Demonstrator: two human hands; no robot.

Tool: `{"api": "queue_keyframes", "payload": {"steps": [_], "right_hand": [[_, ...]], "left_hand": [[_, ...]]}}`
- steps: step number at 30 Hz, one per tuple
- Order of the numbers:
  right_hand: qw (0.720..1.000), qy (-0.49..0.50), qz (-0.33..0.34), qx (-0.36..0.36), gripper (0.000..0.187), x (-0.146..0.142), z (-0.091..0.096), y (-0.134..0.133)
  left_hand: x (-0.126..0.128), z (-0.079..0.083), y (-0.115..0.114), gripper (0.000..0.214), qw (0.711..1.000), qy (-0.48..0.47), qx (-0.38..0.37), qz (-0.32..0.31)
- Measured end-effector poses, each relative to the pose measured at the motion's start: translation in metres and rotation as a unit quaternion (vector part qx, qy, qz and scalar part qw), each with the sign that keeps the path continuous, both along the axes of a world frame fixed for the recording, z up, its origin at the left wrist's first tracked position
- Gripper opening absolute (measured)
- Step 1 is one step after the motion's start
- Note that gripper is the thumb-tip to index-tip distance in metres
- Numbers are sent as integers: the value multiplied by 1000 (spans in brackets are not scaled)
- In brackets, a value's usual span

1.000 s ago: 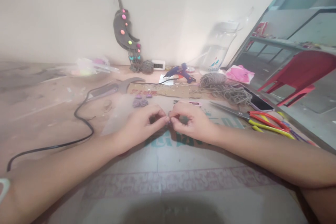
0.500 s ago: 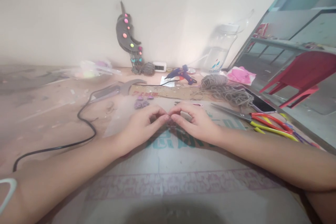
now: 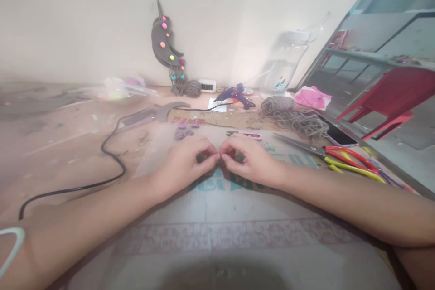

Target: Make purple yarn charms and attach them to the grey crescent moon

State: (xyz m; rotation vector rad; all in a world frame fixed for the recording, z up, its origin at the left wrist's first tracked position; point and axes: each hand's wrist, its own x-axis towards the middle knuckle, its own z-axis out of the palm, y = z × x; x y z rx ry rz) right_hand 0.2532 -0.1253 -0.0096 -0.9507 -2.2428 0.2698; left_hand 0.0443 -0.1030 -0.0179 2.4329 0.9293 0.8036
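Observation:
My left hand [image 3: 185, 163] and my right hand [image 3: 245, 157] meet fingertip to fingertip over a printed sheet [image 3: 217, 217] on the table. Both hands are pinched shut on a very small piece between them; it is too small and hidden to name. Small purple shapes [image 3: 183, 133] lie just beyond my left hand. A small pink-handled tool [image 3: 249, 134] rests just beyond my right hand.
Red and yellow scissors [image 3: 336, 154] lie to the right, with a phone [image 3: 335, 133] and a heap of grey twine [image 3: 288, 113] behind them. A blue glue gun [image 3: 234, 95], its black cord [image 3: 108, 158], a crescent craft piece [image 3: 165, 47] against the wall and a red chair [image 3: 390, 95] surround the work area.
Both hands stayed together at the same spot; the fingers shifted slightly, working the small piece, and the pinch is tighter now. The view tilted a little.

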Motion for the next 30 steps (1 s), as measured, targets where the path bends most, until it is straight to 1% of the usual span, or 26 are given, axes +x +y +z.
{"api": "queue_keyframes", "payload": {"steps": [4, 9, 11, 16, 19, 21, 23, 25, 28, 30], "right_hand": [[1000, -17, 1, -9, 10, -2, -2, 2], [999, 17, -15, -49, 10, -2, 3, 0], [998, 29, -17, -46, 11, 0, 5, -1], [999, 45, 17, -2, 20, 3, 6, -3], [997, 31, 55, 52, 26, 5, 6, -4], [991, 8, 95, 95, 25, 7, 7, -5], [985, 1, 123, 123, 18, 8, 8, -4], [983, 16, 131, 129, 13, 8, 8, -3], [984, 35, 128, 117, 7, 8, 7, -1], [987, 32, 118, 107, 11, 8, 7, 0]], "left_hand": [[1, 1, 0, 19, 1000, 6, -5, -1], [1, 5, -2, 23, 999, -16, -27, -9], [2, 7, -3, 24, 999, -22, -38, -2], [3, 9, -5, 22, 994, -56, -87, 19], [3, 10, -4, 24, 988, -79, -128, 33], [3, 9, -3, 22, 985, -82, -149, 43], [3, 9, 0, 21, 980, -96, -166, 53], [3, 9, 3, 23, 973, -119, -192, 55], [3, 9, 6, 23, 963, -137, -225, 53], [3, 9, 6, 22, 962, -140, -228, 51]]}}
